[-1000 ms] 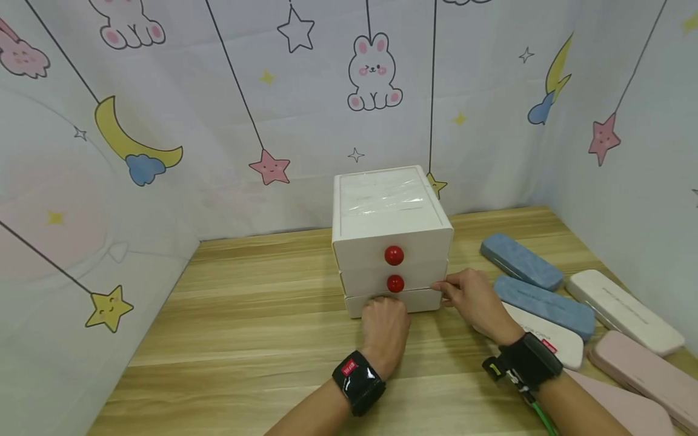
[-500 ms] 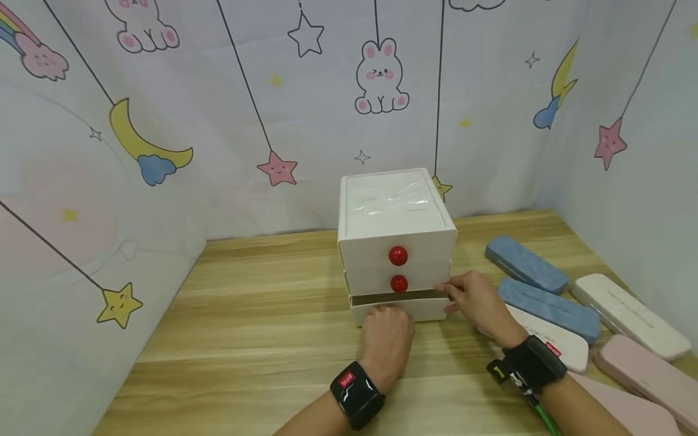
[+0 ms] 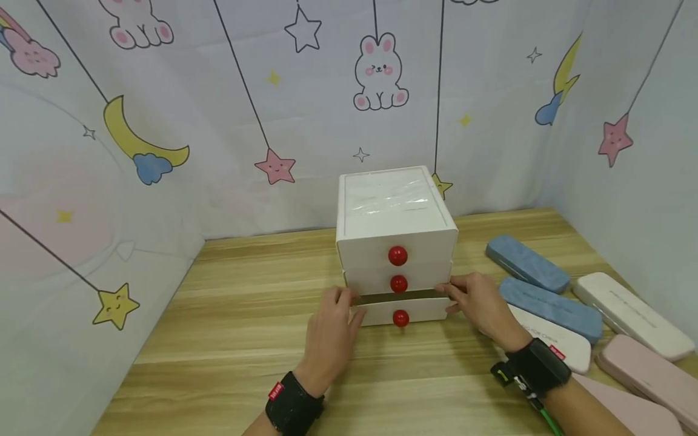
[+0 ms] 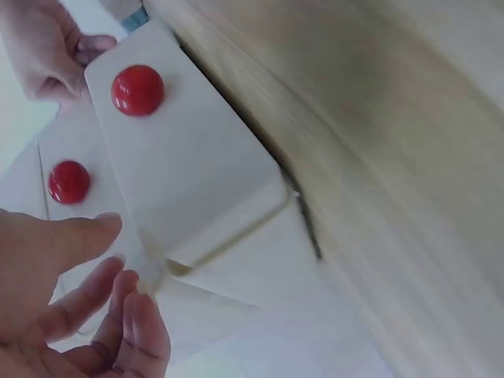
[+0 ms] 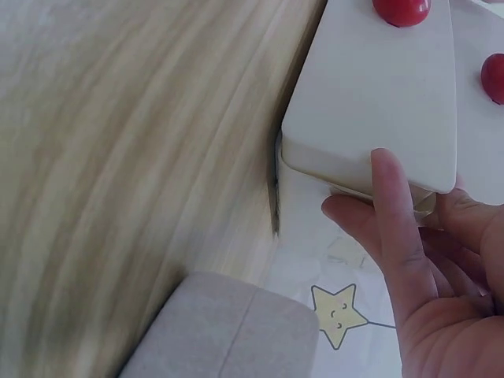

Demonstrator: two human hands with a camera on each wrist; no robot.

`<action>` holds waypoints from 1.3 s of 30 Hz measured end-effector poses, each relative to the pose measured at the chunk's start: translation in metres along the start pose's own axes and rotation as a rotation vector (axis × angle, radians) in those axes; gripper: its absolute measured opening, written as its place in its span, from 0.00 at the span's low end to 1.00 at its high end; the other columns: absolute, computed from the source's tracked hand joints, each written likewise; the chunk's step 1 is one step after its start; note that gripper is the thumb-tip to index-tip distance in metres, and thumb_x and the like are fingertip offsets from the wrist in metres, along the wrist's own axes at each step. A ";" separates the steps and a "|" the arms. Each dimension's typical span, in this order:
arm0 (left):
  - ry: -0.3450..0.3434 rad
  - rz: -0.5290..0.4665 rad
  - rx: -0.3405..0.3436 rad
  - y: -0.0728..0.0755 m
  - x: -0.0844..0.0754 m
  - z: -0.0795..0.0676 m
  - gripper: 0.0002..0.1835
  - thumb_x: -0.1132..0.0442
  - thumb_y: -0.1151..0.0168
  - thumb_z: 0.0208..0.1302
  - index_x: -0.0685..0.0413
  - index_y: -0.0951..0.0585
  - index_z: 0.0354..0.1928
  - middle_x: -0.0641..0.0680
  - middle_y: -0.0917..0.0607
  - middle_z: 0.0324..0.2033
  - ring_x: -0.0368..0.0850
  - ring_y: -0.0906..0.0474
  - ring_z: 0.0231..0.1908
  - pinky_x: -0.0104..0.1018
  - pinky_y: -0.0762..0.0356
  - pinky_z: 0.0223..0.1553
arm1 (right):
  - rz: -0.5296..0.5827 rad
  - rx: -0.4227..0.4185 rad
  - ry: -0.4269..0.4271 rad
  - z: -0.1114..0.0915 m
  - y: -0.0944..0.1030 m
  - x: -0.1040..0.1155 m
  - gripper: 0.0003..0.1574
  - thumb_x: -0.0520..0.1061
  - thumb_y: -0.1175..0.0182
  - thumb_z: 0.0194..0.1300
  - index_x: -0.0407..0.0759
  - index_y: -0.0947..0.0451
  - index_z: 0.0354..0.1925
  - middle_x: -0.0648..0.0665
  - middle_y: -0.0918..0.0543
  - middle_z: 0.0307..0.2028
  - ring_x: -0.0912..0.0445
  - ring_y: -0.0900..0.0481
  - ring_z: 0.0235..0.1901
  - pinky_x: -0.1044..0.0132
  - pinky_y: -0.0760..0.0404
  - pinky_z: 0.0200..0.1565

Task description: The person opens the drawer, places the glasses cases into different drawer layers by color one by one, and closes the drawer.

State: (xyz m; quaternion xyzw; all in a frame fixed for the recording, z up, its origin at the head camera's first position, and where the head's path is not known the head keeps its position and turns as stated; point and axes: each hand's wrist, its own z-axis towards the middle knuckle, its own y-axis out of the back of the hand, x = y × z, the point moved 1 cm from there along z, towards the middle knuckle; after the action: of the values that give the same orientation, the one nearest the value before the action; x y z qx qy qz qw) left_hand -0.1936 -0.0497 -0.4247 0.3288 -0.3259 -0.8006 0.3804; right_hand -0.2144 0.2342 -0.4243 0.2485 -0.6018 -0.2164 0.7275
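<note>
A white cabinet [image 3: 395,206] with red knobs stands at mid-table. Its bottom drawer [image 3: 422,310] is pulled out slightly, its red knob [image 3: 400,318] in plain sight and a dark gap above its front. My left hand [image 3: 329,333] is at the drawer's left front corner; in the left wrist view, thumb and fingers are spread close to that corner. At the opposite corner my right hand [image 3: 482,306] grips the drawer's edge. The right wrist view has one digit on the drawer front [image 5: 374,94] and others behind its side.
Right of the cabinet lie several long flat cases: blue ones [image 3: 526,263], white ones [image 3: 632,312] and pink ones [image 3: 649,375]. A printed cloth [image 3: 305,121] hangs behind and at both sides of the wooden table [image 3: 262,284].
The bottom drawer has come out a little towards me. My left hand has left the front of the drawer and moved to its left corner. The right hand stays at the right corner.
</note>
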 end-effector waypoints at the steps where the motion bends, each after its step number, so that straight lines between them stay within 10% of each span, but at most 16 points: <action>1: 0.030 -0.037 -0.005 0.001 0.004 -0.001 0.13 0.58 0.26 0.61 0.53 0.18 0.43 0.52 0.19 0.39 0.46 0.20 0.40 0.36 0.20 0.31 | 0.000 0.000 0.001 0.000 0.001 0.000 0.14 0.38 0.44 0.75 0.33 0.14 0.49 0.33 0.11 0.47 0.54 0.10 0.29 0.62 0.12 0.32; 11: 0.119 -0.353 0.045 -0.005 0.024 -0.002 0.08 0.67 0.28 0.61 0.55 0.13 0.42 0.53 0.10 0.42 0.49 0.13 0.47 0.45 0.15 0.47 | -0.055 -0.035 0.072 -0.004 0.000 -0.002 0.10 0.36 0.38 0.70 0.34 0.13 0.46 0.39 0.09 0.40 0.54 0.10 0.36 0.65 0.13 0.34; 19: 0.150 -0.436 0.120 -0.009 0.030 0.005 0.01 0.66 0.31 0.64 0.54 0.12 0.36 0.50 0.10 0.35 0.40 0.15 0.36 0.33 0.17 0.38 | -0.118 -0.071 0.089 -0.004 -0.001 -0.004 0.10 0.38 0.37 0.70 0.37 0.12 0.46 0.41 0.09 0.40 0.55 0.11 0.37 0.72 0.16 0.33; 32: -0.142 -0.140 0.016 -0.009 0.002 0.011 0.05 0.69 0.27 0.59 0.54 0.12 0.37 0.50 0.15 0.37 0.45 0.18 0.41 0.39 0.16 0.42 | -0.138 -0.083 0.114 -0.003 0.000 -0.003 0.10 0.38 0.37 0.69 0.38 0.12 0.46 0.40 0.09 0.40 0.54 0.11 0.37 0.70 0.15 0.33; 39: -0.137 -0.137 0.061 -0.016 -0.004 0.015 0.04 0.70 0.29 0.60 0.55 0.11 0.36 0.50 0.12 0.33 0.44 0.14 0.36 0.38 0.15 0.37 | -0.139 -0.097 0.150 -0.002 -0.003 -0.004 0.09 0.36 0.36 0.68 0.37 0.12 0.45 0.40 0.09 0.39 0.54 0.11 0.37 0.71 0.15 0.33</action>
State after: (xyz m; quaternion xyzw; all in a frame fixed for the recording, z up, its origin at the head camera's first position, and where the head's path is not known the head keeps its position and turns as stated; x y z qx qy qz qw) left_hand -0.2100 -0.0345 -0.4278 0.3063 -0.3522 -0.8350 0.2915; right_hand -0.2128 0.2349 -0.4297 0.2696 -0.5160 -0.2758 0.7649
